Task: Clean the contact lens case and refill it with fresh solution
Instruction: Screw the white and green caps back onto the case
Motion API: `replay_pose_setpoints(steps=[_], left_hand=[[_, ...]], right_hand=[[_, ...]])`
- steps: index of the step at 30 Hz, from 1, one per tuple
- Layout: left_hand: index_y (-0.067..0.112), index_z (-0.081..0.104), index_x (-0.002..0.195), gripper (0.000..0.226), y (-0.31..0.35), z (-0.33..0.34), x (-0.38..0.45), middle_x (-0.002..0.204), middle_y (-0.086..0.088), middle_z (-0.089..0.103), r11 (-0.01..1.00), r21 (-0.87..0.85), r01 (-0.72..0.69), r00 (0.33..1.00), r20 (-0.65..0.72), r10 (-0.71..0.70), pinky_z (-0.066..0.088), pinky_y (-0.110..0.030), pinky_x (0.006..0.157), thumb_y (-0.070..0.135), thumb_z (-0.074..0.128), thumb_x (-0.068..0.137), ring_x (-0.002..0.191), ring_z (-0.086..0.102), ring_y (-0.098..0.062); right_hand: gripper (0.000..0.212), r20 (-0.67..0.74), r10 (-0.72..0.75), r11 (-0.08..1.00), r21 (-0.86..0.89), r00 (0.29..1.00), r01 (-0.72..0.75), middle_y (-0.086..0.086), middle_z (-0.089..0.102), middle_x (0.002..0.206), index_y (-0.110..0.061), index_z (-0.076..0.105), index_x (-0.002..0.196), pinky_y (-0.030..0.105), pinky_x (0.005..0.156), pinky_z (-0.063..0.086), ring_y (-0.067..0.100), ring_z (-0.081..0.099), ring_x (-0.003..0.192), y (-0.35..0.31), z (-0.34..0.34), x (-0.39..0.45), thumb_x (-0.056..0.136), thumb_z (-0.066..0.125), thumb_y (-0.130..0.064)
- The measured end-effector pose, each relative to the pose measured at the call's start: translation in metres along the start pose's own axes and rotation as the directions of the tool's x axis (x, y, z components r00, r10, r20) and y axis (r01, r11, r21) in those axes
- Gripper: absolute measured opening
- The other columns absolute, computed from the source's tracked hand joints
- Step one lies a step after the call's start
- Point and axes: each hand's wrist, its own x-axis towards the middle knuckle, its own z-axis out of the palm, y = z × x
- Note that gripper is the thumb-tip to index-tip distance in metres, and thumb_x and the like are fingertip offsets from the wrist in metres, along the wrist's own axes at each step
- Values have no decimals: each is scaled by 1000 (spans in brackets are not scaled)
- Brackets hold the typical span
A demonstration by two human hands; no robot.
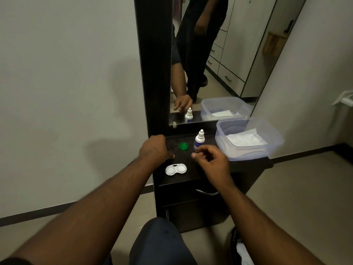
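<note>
A white contact lens case (175, 169) lies near the front of the dark dresser top (193, 173), both wells uncovered. One green cap (183, 146) sits behind it. A small white solution bottle (199, 140) with a blue label stands upright, its cap on. My left hand (154, 148) rests at the top's rear left corner, back upward and fingers curled under; whatever is inside them is hidden. My right hand (212, 159) hovers just in front of the bottle with loosely curled fingers, thumb and forefinger close together, nothing visible between them.
A clear plastic tub (275, 138) holding white tissue stands at the right of the top. A dark-framed mirror (219, 54) rises behind and reflects the bottle and the tub. A drawer handle (206, 192) is below the top's front edge. My knee (158, 241) is near the dresser.
</note>
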Motion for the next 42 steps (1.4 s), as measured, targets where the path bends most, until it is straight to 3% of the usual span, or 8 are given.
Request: replay_pose_setpoints(steps=[3, 5, 8, 10, 13, 17, 24, 42], left_hand=[[10, 64, 104, 42, -2, -4, -1, 103, -10, 66, 1000, -21, 8, 1000, -10, -8, 48, -31, 69, 34, 79, 73, 92, 63, -26], [10, 66, 95, 32, -8, -6, -2, 97, -9, 68, 984, -179, 17, 1000, -12, -19, 54, -33, 68, 28, 79, 73, 84, 65, -23], [15, 66, 109, 32, -21, -8, -15, 99, -7, 68, 824, -566, -14, 1000, -20, 3, 60, -35, 69, 16, 76, 78, 84, 68, -22], [23, 63, 122, 43, -30, -6, -29, 104, -4, 67, 745, -660, -92, 996, -53, 76, 57, -27, 70, 14, 73, 81, 91, 67, -18], [24, 72, 108, 30, -39, 2, -48, 98, 3, 72, 710, -663, -237, 969, -212, 126, 49, -11, 70, 16, 76, 79, 83, 65, -1], [24, 73, 91, 18, -46, 22, -65, 91, 12, 72, 741, -599, -304, 937, -329, 119, 40, -2, 71, 24, 80, 75, 88, 63, 0], [22, 72, 92, 22, -47, 49, -72, 94, 5, 72, 800, -459, -386, 894, -401, 201, 43, -5, 76, 25, 82, 73, 89, 63, -7], [16, 74, 94, 26, -48, 66, -69, 92, 2, 72, 838, -337, -430, 844, -479, 241, 45, -17, 73, 27, 82, 72, 85, 60, -12]], right_hand=[[22, 227, -63, 998, 2, 972, 64, 3, 64, 88, -12, 72, 93, 19, 72, 50, 15, 62, 77, -6, -1, -4, 72, 80, -12], [33, 353, -86, 996, -4, 932, 93, -1, 64, 95, -15, 72, 100, 18, 76, 51, 10, 63, 83, -8, -1, -4, 69, 82, -16], [47, 512, -82, 984, -92, 855, 150, -11, 62, 105, -19, 68, 112, 13, 82, 48, 1, 60, 95, -9, -2, 1, 67, 84, -22], [53, 554, -74, 976, -129, 829, 173, -13, 60, 107, -21, 66, 116, 10, 81, 46, -2, 57, 96, -10, -2, 5, 66, 84, -23], [55, 585, -70, 968, -156, 808, 197, -9, 61, 107, -20, 66, 117, 8, 79, 45, -3, 57, 93, -9, -1, 11, 66, 85, -24], [53, 602, -34, 956, -213, 798, 202, -12, 60, 106, -22, 65, 118, 7, 78, 44, -4, 56, 95, -7, 0, 14, 68, 83, -27], [38, 606, -27, 955, -219, 795, 200, -13, 61, 102, -28, 69, 106, 17, 82, 48, 1, 57, 96, -2, 3, 16, 70, 81, -27], [32, 603, 3, 961, -223, 798, 164, -12, 62, 100, -23, 71, 100, 21, 83, 50, 5, 58, 94, -1, 3, 18, 70, 81, -23]])
